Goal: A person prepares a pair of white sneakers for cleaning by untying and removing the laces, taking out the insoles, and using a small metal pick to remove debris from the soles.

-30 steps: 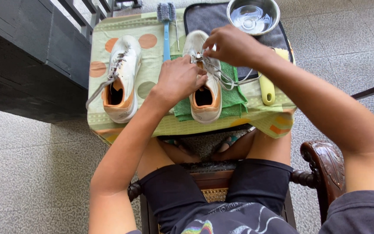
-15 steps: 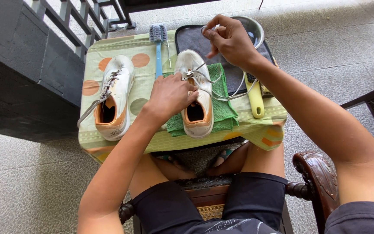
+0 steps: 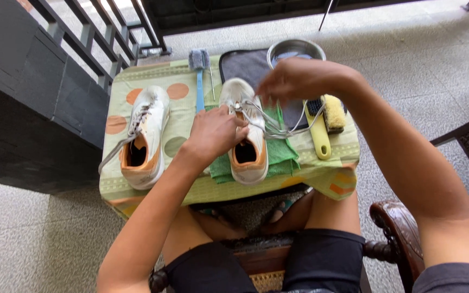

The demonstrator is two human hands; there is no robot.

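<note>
Unlacing the white shoe (image 3: 245, 135) on the green cloth (image 3: 280, 154).
Your left hand (image 3: 213, 133) grips its side, fingers curled; your right hand (image 3: 294, 80) pinches the lace (image 3: 278, 127) above. A second shoe (image 3: 145, 135) lies left, yellow brush (image 3: 324, 122) right.

A small desk (image 3: 137, 190) is covered by a pale green cloth with orange dots. On it lie a white sneaker (image 3: 143, 135) at the left, a blue-handled brush (image 3: 200, 70), a dark mat (image 3: 245, 68) carrying a metal bowl (image 3: 295, 50), a yellow-handled scrub brush (image 3: 324, 122), and a green towel (image 3: 280, 157) under a second white sneaker (image 3: 245, 141).
</note>
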